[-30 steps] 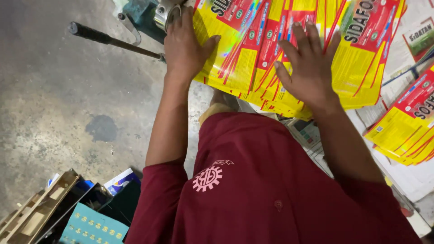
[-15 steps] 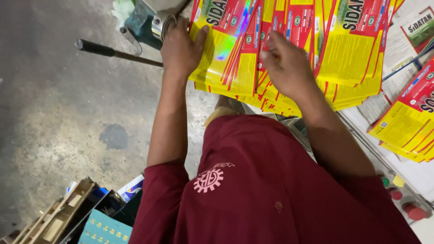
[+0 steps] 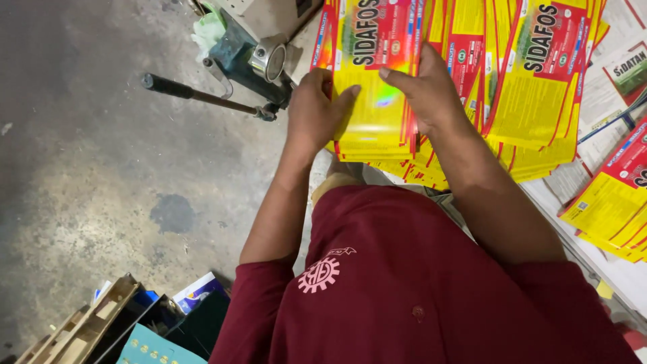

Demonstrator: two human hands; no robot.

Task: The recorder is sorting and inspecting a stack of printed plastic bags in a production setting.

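A thick stack of glossy yellow-and-red printed labels (image 3: 377, 125) lies in front of me. My left hand (image 3: 315, 108) grips the stack's left edge, fingers curled over the top sheet. My right hand (image 3: 424, 87) lies on the stack's right side, fingers pointing left across the top label. More of the same labels (image 3: 539, 101) fan out to the right, overlapping each other. My dark red sleeves and shirt fill the lower part of the view.
A green metal hand tool with a long black lever (image 3: 202, 94) stands at the upper left on the concrete floor (image 3: 101, 189). Another pile of yellow-red labels (image 3: 606, 209) lies at the right. Cardboard boxes (image 3: 101, 323) sit at the lower left.
Both hands have drawn together from spread flat on the fanned labels; they now gather part of them into one squared stack, with my left hand on its left edge.
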